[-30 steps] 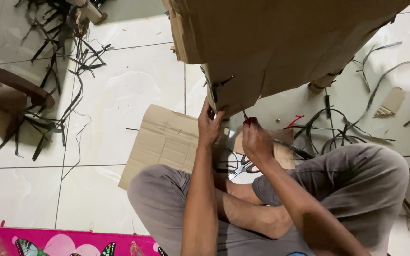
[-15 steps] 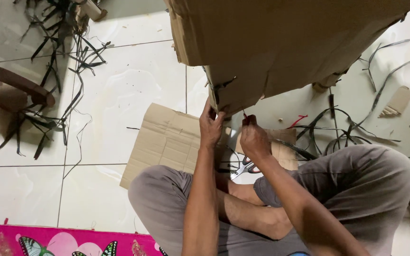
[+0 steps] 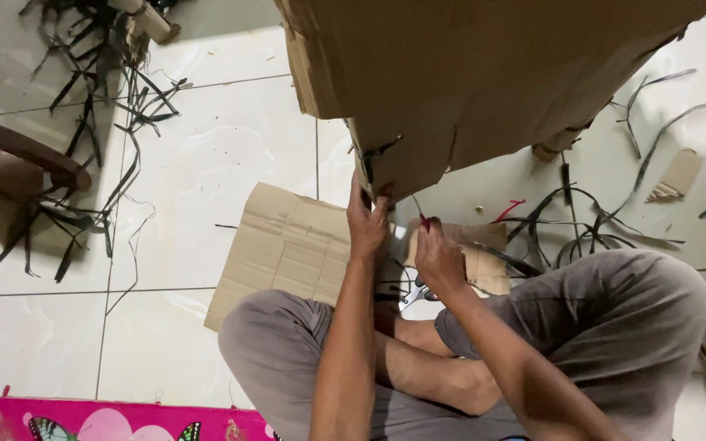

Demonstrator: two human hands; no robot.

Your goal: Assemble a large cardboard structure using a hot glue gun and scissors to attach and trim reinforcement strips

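Head view: large cardboard box [image 3: 484, 73] is held up over the lap, lower edge pinched by left hand [image 3: 367, 224], right hand [image 3: 437, 255] closed on a thin red-tipped tool [image 3: 421, 214]; fingers risk being poked if the box slips.

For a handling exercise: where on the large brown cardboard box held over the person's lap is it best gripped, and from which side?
Probably at the bottom corner of the large brown cardboard box, reached from below. That corner hangs lowest, just above the lap, and its edge looks thin enough to pinch; the left hand already grips it there. The right hand sits just below it, holding a thin red-tipped tool.
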